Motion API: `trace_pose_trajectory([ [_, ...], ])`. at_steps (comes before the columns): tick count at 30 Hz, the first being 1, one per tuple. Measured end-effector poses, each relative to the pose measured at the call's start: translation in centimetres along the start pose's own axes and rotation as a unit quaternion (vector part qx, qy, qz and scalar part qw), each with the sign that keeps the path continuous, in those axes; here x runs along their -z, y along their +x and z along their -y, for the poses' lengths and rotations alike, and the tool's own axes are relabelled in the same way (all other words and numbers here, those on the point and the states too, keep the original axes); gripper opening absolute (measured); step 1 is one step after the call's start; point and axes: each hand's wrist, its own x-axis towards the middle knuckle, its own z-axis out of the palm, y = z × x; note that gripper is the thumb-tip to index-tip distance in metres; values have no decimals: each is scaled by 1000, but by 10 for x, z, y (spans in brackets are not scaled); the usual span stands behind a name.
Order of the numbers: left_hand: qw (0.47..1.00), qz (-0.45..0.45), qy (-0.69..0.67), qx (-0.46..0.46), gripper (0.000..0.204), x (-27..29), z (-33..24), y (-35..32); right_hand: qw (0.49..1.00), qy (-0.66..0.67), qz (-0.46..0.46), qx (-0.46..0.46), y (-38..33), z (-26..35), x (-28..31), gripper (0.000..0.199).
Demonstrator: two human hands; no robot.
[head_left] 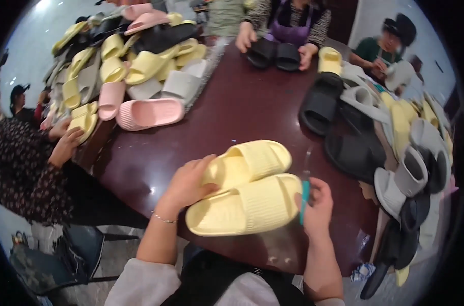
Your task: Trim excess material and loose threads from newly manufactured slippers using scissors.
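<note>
My left hand (190,184) is closed on the heel end of a pair of pale yellow slide slippers, thumb between the two. The far slipper (252,159) and the near slipper (250,206) lie side by side, toes pointing right, ribbed straps up. At the near slipper's toe is my right hand (318,206), its fingers closed around a slim teal-handled tool (304,203). A thin, pale part seems to stick up from that tool, too blurred to name. My right fingertips are close to the toe edge; whether they touch it I cannot tell.
Yellow, pink, grey and black slippers (150,113) are heaped at the far left of the dark red table (227,104). Another heap (354,148) lines the right side. Across the table a person holds black slippers (273,53); at left another handles a yellow slipper (84,122).
</note>
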Motion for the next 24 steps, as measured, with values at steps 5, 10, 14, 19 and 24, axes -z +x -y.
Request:
trace_pose_trajectory([
  [5,992,33,-90,85,60,13,-16,4,997,66,-35,-29,2,-7,7,46],
  [10,991,70,-86,75,53,8,3,1,986,148,-68,-45,0,1,4,43],
  [14,946,23,-265,185,35,0,18,3,968,201,-148,-2,6,-8,8,33],
  [19,829,-183,-509,140,35,-18,6,0,946,236,-223,-3,6,-2,-4,34],
  [24,775,-216,-586,91,42,-15,-33,3,953,264,-139,-56,-2,0,-12,30],
])
